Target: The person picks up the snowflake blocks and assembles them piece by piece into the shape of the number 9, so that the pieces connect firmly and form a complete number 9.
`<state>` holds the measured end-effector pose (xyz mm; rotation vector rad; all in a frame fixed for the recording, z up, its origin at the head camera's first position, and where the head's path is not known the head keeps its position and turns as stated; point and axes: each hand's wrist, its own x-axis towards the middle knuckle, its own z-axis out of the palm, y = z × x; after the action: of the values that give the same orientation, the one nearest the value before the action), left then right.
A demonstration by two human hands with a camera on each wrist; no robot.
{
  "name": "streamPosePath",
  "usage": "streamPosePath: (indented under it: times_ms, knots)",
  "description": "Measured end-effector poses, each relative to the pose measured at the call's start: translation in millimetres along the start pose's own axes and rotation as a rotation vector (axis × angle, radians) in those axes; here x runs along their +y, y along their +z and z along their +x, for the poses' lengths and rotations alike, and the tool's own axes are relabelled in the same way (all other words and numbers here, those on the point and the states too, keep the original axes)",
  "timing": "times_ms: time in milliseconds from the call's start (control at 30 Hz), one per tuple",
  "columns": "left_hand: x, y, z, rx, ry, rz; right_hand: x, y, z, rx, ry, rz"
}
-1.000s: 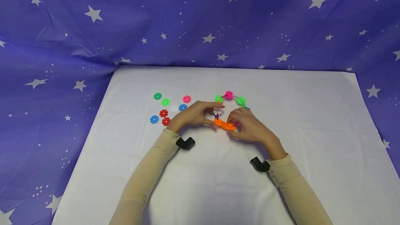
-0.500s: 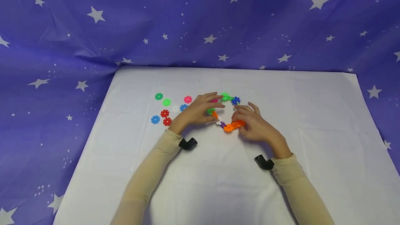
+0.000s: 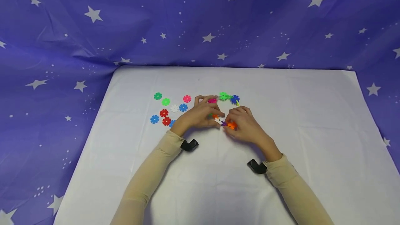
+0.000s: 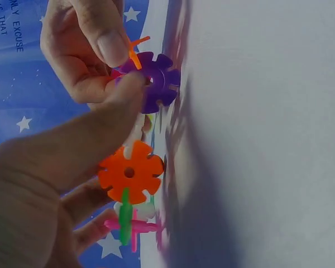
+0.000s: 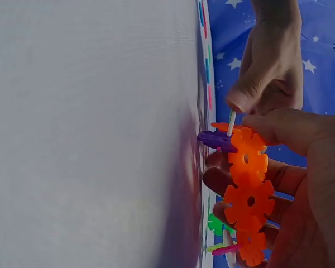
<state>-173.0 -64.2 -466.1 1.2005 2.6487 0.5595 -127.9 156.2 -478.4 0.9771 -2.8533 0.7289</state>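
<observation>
A ring-shaped chain of interlocking plastic snowflake discs lies between the two hands. My left hand (image 3: 203, 114) pinches the chain at a white disc (image 3: 219, 120), seen edge-on in the right wrist view. Beside it sits a purple disc (image 4: 161, 84), joined to an orange disc (image 5: 247, 158). My right hand (image 3: 246, 125) holds the row of orange discs there, its thumb and fingers on either side. Further round the chain, a green disc (image 3: 223, 96), a blue disc (image 3: 235, 99) and a pink disc (image 3: 212, 100) show. The left hand hides part of the ring's left side.
Loose snowflake discs lie left of the hands, among them a red disc (image 3: 164, 113), a blue disc (image 3: 154, 119) and a pink disc (image 3: 186, 99). A white cloth (image 3: 218, 183) covers the table. Behind it hangs a purple star-patterned curtain (image 3: 200, 20).
The chain has turned and shifted between the hands. My left hand, spread over its left side half a second ago, now pinches the white disc. The right hand has moved left, closer to it.
</observation>
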Motion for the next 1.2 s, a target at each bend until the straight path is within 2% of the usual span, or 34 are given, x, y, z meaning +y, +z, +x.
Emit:
streamPosePath:
  times_ms: [233,400,700,800,1033,1200]
  knots:
    - [1.0,0.1,0.7,0.021,0.028,0.014,-4.8,8.0,0.3,0.066,0.061,-0.026]
    - [1.0,-0.3,1.7,0.016,0.058,-0.006,-6.3,8.4,-0.7,0.082,0.051,-0.043]
    - [2.9,-1.7,0.2,0.000,0.114,0.023,-9.4,8.2,-0.6,0.078,0.045,-0.054]
    - [2.2,-1.6,-0.5,-0.006,0.096,0.000,-10.0,8.3,-0.2,0.076,0.036,-0.057]
    - [0.4,1.1,1.5,-0.009,-0.004,-0.069,-7.4,9.2,-1.2,0.080,0.031,-0.064]
    - [0.7,0.2,2.1,0.009,0.019,-0.075,-7.0,8.1,-1.9,0.086,0.023,-0.069]
